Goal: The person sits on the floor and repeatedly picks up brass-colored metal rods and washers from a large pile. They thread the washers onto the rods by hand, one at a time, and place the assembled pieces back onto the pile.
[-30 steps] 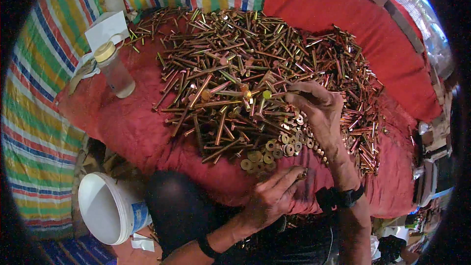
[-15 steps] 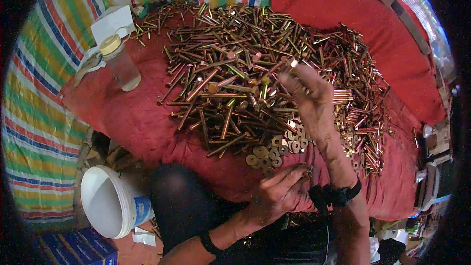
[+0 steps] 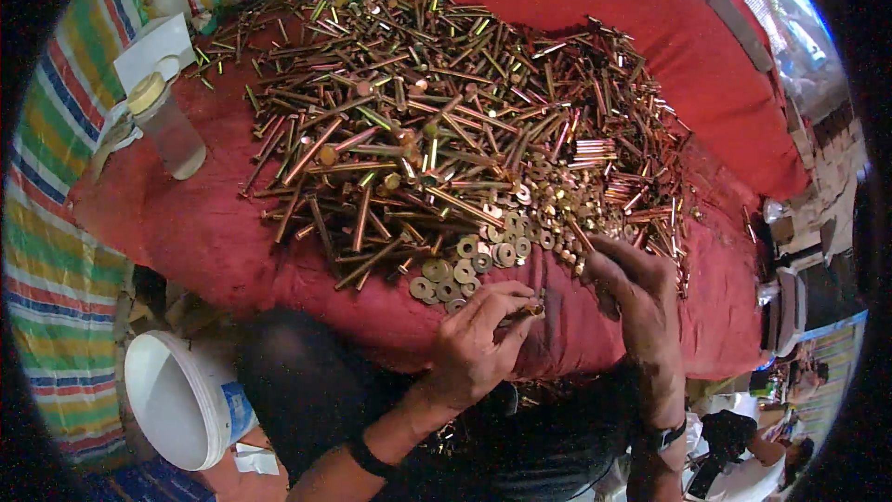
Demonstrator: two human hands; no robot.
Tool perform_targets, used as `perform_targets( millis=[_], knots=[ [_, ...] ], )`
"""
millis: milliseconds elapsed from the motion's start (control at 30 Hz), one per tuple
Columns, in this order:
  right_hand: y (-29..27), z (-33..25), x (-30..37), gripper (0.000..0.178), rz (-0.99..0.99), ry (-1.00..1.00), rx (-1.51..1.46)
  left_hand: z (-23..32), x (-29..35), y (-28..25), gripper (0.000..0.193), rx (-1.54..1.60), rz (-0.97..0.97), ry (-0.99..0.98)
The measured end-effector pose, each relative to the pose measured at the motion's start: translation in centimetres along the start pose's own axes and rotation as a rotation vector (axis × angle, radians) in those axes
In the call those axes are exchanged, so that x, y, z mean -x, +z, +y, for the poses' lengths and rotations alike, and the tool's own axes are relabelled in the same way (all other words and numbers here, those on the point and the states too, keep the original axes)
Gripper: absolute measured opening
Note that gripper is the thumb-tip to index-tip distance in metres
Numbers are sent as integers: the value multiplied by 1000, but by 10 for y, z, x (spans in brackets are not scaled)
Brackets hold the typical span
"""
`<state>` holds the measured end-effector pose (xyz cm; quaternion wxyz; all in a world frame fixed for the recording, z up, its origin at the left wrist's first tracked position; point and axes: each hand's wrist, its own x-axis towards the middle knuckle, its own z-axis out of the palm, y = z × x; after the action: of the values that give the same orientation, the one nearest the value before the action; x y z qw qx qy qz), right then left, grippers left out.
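Note:
A large heap of long brass-coloured bolts (image 3: 372, 121) lies on red cloth (image 3: 186, 232). Flat washers (image 3: 446, 284) are gathered at its near edge, and small nuts (image 3: 548, 209) lie to their right. My left hand (image 3: 478, 339) is closed on a bolt, whose end (image 3: 531, 310) sticks out past the thumb and fingers; the rest is hidden in the grip. To its right, my right hand (image 3: 641, 293) pinches another bolt (image 3: 580, 236) at the fingertips, over the near edge of the nuts.
A clear jar with a yellowish lid (image 3: 172, 125) stands at the left, beside a white card (image 3: 153, 51). A white bucket (image 3: 172, 400) is at lower left. Striped sheeting (image 3: 70, 214) borders the left side, and a raised red cloth edge (image 3: 632, 56) the far right.
My right hand has come from over the bolt heap back toward me, now with a bolt at its fingertips. The left hand still grips its bolt. The whole view has shifted.

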<state>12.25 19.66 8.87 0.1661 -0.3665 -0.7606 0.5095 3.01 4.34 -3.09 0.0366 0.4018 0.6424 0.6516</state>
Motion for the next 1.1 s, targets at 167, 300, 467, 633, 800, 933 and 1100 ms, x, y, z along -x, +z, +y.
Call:
perform_targets(
  millis=[167, 300, 467, 633, 800, 933, 1100],
  knots=[
    [-3, 0, 65, 22, 140, -267, 39, 2, -1, 2, 23, 5, 4, 11],
    [-5, 12, 75, 27, 37, -521, 303, 4, 1, 1, 21, -13, -49, 17],
    [-3, 30, 69, 40, -52, -604, 232, 2, 2, 2, 20, 9, -60, 34],
    [-2, 34, 62, 46, -98, -684, 289, 0, 4, 1, 21, -61, -77, 84],
    [-4, 30, 64, 34, -74, -688, 431, -1, 5, 2, 27, -76, -80, 153],
    [-20, 22, 54, 51, -217, -905, 699, -2, 4, 5, 27, -115, -70, 190],
    [-29, 20, 51, 43, -334, -1250, 1057, -4, 4, 7, 28, -134, -66, 259]
  ],
)
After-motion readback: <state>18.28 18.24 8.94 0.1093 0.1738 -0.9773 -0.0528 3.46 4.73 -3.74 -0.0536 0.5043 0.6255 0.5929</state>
